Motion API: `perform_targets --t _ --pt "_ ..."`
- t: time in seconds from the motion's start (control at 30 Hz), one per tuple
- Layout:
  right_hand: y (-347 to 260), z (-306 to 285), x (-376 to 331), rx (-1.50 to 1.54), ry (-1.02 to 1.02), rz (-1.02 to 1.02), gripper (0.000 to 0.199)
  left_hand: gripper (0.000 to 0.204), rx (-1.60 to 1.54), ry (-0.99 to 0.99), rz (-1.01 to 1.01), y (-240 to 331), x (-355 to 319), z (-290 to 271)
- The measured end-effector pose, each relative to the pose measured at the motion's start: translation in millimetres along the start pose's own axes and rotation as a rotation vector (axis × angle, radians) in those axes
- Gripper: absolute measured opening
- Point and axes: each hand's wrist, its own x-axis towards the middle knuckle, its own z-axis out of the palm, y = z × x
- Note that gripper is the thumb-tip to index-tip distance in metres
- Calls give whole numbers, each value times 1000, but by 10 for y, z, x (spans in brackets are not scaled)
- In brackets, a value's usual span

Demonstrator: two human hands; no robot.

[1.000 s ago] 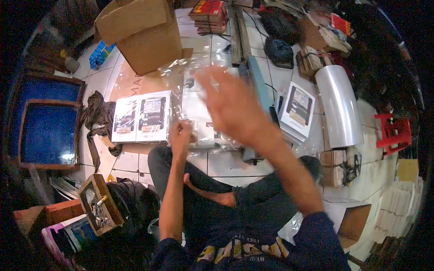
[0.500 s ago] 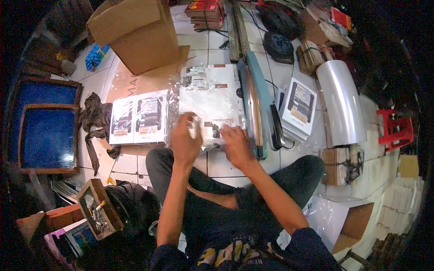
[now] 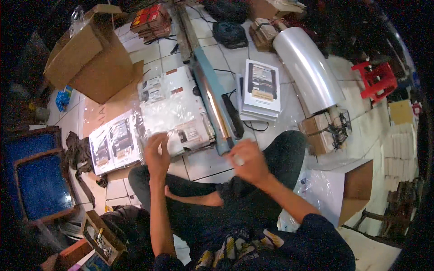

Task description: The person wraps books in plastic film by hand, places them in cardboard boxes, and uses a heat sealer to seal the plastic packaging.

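Clear plastic film covers a white book-like stack with small printed pictures (image 3: 174, 101), lying flat just left of a long teal heat sealer (image 3: 209, 90). My left hand (image 3: 158, 156) is at the stack's near left corner, its fingers drawn together at the film; what they pinch is hidden. Past the sealer's near end, my right hand (image 3: 251, 163) is curled and blurred, with a small whitish bit at its fingers that I cannot make out. Left of the stack lie two shiny wrapped white books (image 3: 115, 142) side by side.
A big cardboard box (image 3: 92, 61) stands at the far left. Right of the sealer are a pile of white books (image 3: 261, 90) and a large roll of clear film (image 3: 309, 70). A red stool (image 3: 374, 81) and an open white carton (image 3: 337, 192) lie farther right.
The view has swung to the right. My right hand has moved off the wrapped stack, past the sealer's near end, and its fingers have curled. My left hand remains by the film.
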Motion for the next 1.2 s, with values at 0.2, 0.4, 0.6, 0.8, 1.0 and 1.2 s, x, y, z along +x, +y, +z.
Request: perform_targets --t 0.2,0.4,0.6,0.8,1.0,1.2 --pt "1360 -388 755 -178 585 413 50 28 178 -123 203 174 226 156" --pt "2672 -627 1035 626 -14 888 56 20 -234 -199 -174 -96 130 325" --pt "2556 -1006 731 441 192 711 65 19 -251 -239 -178 -192 165 339" --pt "657 -1432 87 946 649 713 54 14 -252 -387 -290 -222 256 174" --pt "-673 -861 -42 1210 -362 643 39 25 -370 -407 -299 -228 314 155" --pt "-457 645 -54 1359 -159 885 34 33 -322 -219 -240 -69 355 75"
